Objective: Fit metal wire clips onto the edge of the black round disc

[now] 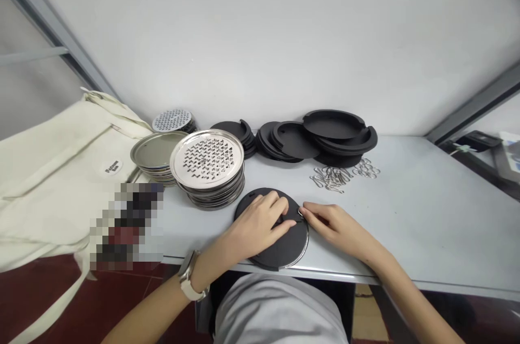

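Grey cloth (276, 311) is seen nearest, draped over the person's lap at the table's front edge. At the far left a cream bag (44, 170) is spread beside the table, and a white round label (114, 167) is borne on its side. Next to it plain metal lids (156, 151) are stacked, and behind them a smaller pile of graters (173, 120) is partly hidden. A cream-strapped watch (192, 279) is worn on the left wrist. Beyond that wrist, a tall stack of round graters (207, 160) is topped by one with its punched holes facing up. Farther back, a small stack of black covers (232, 128) is placed by the wall (264, 35). The left hand (264, 219) is laid across a black disc (284, 249), its fingers bent and its thumb spread away from them; whether anything is gripped beneath cannot be told. This disc is set flat at the table's front edge, and a shiny metal rim is shown along its lower right. At its right edge a small silver loop (300, 212) is pinched by the right hand (331, 222), thumb and forefinger brought together. Behind, more black covers (298, 141) are piled, overlapped on the right by deeper black trays (335, 126). In front of these trays, metal clips (332, 177) are heaped on the grey table (426, 214). At the far right, beyond a metal post, a black box (473, 141) is seen.
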A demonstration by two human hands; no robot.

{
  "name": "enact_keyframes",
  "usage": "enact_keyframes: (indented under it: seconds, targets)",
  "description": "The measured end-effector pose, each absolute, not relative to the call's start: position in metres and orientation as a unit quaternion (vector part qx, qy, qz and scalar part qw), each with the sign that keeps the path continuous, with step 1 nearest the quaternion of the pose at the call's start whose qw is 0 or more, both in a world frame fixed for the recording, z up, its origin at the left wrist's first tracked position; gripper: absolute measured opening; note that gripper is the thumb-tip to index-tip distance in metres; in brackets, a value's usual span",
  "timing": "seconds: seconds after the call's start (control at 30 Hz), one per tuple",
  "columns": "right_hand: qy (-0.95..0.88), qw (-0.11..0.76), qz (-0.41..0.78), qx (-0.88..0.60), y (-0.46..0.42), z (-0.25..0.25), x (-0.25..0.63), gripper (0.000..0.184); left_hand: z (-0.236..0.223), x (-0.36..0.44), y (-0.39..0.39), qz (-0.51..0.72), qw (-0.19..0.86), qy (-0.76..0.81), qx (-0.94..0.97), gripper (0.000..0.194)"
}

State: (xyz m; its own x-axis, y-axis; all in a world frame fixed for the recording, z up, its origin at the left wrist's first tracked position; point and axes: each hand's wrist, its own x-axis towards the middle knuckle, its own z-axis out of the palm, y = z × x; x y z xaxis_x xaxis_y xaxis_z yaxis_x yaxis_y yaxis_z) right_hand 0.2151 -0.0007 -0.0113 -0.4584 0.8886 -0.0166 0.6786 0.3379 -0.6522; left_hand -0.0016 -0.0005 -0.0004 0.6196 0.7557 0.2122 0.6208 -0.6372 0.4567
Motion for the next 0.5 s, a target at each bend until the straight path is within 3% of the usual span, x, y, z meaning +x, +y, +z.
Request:
enact_keyframes:
  seconds: [0.5]
  targets:
    - [-0.805,0.177,0.305,-0.477,-0.0006,-0.0093,0.2139,0.04,-0.0017,-0.0018,-0.0014,0.217,0.163,0.394,0.878,0.013]
